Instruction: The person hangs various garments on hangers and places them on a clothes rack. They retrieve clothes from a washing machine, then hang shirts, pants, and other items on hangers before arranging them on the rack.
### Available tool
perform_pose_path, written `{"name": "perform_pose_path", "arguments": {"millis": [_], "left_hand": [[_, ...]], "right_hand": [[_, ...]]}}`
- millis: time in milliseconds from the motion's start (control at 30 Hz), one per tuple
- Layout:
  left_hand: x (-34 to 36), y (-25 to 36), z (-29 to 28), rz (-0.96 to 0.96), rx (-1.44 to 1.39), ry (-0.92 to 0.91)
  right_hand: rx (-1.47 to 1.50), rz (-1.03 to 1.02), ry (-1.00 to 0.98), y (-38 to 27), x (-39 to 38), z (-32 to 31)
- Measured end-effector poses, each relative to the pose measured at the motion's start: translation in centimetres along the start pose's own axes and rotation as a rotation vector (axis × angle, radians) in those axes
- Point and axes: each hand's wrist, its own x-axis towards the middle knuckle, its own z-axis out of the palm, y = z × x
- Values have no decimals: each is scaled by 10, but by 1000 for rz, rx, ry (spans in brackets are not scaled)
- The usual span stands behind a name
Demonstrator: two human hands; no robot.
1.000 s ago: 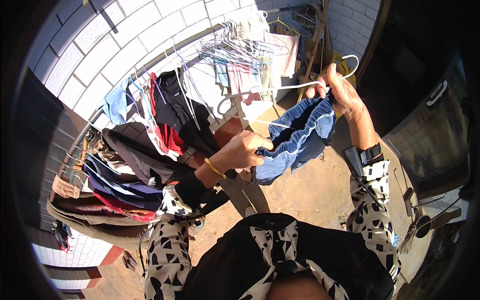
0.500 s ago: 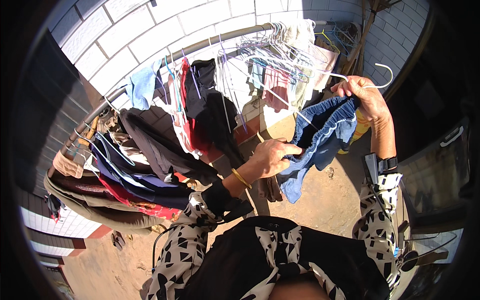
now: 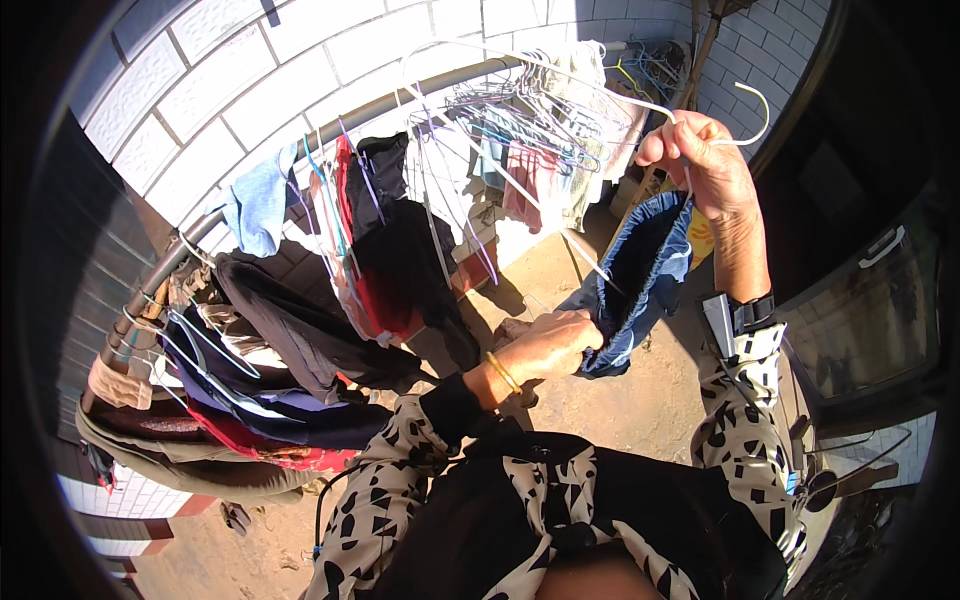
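Observation:
Up at the right, my right hand [image 3: 705, 165] is closed around the neck of a white wire hanger [image 3: 767, 112], just below its hook. The hanger's long frame stretches leftward, and part of it runs into the open waist of blue denim bottoms [image 3: 677, 262] with a gathered, elastic-looking waistband. My left hand [image 3: 555, 343], with a gold bangle at the wrist, is closed on the near edge of that waistband; its fingertips are partly hidden at the fabric. The denim hangs tilted between both hands, its dark inside showing.
A metal rail [image 3: 375, 108] along the white brick wall [image 3: 345, 45] carries dark trousers [image 3: 285, 320], a light blue cloth [image 3: 258, 205] and several other garments. Bunched wire hangers [image 3: 530, 105] hang at its far end. A dark glass-paned panel [image 3: 870, 320] stands at the right.
My left hand has moved slightly lower along the waistband, and the waist opening now hangs more upright. The hanger's frame has tilted higher, and the whole view has shifted a little.

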Motion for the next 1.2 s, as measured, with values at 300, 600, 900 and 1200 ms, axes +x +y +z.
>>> {"name": "perform_pose_path", "arguments": {"millis": [300, 600, 900, 1200], "left_hand": [[-23, -54, 20, -76, 33, -4], [-72, -68, -1, -80, -55, 77], [-79, -70, -13, -236, -80, 197], [-40, -85, -24, -374, -93, 324]], "right_hand": [[-92, 482, 146, 17, 32, -38], [-520, 387, 96, 118, 162, 39], [-1131, 273, 24, 209, 262, 85], [-1092, -53, 542, 197, 213, -11]]}}
